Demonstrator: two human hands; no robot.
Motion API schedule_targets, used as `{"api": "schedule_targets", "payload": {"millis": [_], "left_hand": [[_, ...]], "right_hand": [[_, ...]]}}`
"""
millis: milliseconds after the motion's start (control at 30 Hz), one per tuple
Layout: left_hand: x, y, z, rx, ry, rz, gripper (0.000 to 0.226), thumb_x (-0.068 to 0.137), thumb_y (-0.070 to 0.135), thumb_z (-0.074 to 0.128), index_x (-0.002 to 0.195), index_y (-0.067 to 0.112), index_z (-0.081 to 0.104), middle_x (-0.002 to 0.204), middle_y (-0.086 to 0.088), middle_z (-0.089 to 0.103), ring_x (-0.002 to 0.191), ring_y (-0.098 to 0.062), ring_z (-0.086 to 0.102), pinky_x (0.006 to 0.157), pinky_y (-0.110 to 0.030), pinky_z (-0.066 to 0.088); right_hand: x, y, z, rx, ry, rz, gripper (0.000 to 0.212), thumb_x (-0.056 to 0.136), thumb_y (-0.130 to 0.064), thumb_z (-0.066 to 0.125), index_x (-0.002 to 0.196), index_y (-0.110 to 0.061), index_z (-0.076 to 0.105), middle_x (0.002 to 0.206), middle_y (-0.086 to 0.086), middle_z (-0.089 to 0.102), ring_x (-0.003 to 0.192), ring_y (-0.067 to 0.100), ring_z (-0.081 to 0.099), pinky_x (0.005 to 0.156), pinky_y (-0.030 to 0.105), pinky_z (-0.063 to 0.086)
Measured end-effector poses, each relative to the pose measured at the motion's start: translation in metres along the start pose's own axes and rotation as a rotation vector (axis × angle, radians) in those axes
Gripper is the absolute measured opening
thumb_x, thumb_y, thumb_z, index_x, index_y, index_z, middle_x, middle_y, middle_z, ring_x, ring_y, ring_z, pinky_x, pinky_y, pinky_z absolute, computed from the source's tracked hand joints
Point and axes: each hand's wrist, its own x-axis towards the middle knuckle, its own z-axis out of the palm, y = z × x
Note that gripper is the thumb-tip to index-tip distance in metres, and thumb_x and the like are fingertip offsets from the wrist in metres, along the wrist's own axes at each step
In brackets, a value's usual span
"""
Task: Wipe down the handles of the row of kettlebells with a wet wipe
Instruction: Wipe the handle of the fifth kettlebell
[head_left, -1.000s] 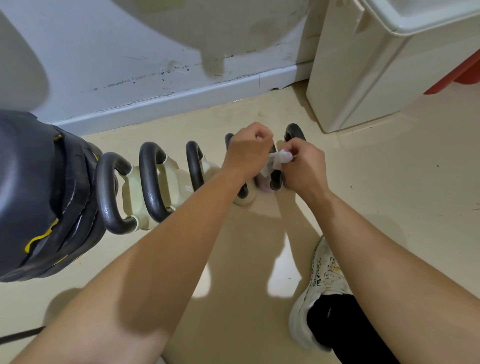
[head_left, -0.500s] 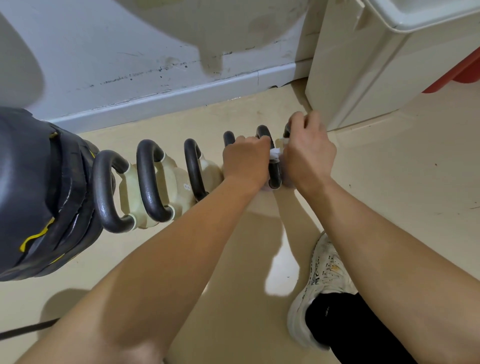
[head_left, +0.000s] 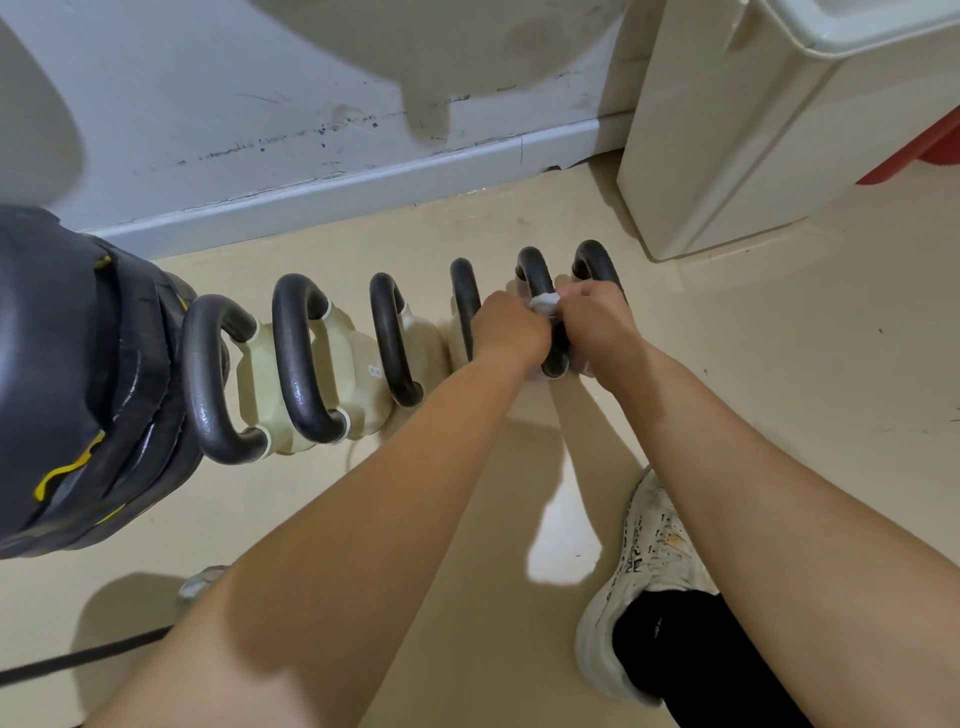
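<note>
A row of several cream kettlebells (head_left: 358, 374) with black handles stands on the floor along the wall. My left hand (head_left: 511, 330) and my right hand (head_left: 592, 322) meet at the second handle from the right (head_left: 535, 275). A white wet wipe (head_left: 545, 302) is bunched between them around that handle, and my right hand pinches it. My left hand is curled against the same handle, its fingers hidden. The rightmost handle (head_left: 597, 262) rises just behind my right hand.
A dark padded bag with yellow trim (head_left: 78, 374) fills the left. A cream cabinet (head_left: 753, 140) stands at the back right by the grey skirting. My white shoe (head_left: 639, 571) is on the floor at lower right. A black cable (head_left: 78, 654) crosses the lower left.
My right hand has slid from the top of the handle back down toward me, with the wipe showing again between both hands. The left hand has stayed put.
</note>
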Motion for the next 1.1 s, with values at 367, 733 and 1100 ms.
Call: {"api": "schedule_targets", "payload": {"millis": [367, 733, 1100], "left_hand": [[0.014, 0.018, 0.004, -0.43, 0.075, -0.141, 0.024, 0.1, 0.018, 0.049, 0.104, 0.001, 0.065, 0.113, -0.019, 0.07, 0.087, -0.028, 0.067, 0.066, -0.024, 0.046], [0.006, 0.005, 0.014, -0.473, 0.155, -0.08, 0.026, 0.1, 0.02, 0.044, 0.112, 0.017, 0.066, 0.093, 0.003, 0.066, 0.083, -0.015, 0.062, 0.081, -0.027, 0.05], [0.016, 0.029, -0.007, -0.742, -0.037, -0.325, 0.029, 0.101, 0.022, 0.043, 0.081, 0.007, 0.058, 0.072, -0.005, 0.058, 0.07, -0.021, 0.055, 0.068, -0.02, 0.049]], "right_hand": [[0.004, -0.012, 0.014, -0.154, 0.185, -0.121, 0.019, 0.08, -0.027, 0.071, 0.084, -0.009, 0.076, 0.091, 0.018, 0.076, 0.092, 0.035, 0.074, 0.088, 0.053, 0.059], [-0.02, 0.003, 0.004, -0.387, 0.28, -0.219, 0.033, 0.092, -0.017, 0.06, 0.061, -0.011, 0.068, 0.052, -0.004, 0.058, 0.054, 0.015, 0.052, 0.062, 0.033, 0.046], [0.012, -0.02, 0.006, -0.085, 0.024, 0.005, 0.025, 0.063, -0.039, 0.062, 0.068, -0.015, 0.064, 0.074, 0.007, 0.06, 0.076, 0.021, 0.061, 0.082, 0.042, 0.055]]}}
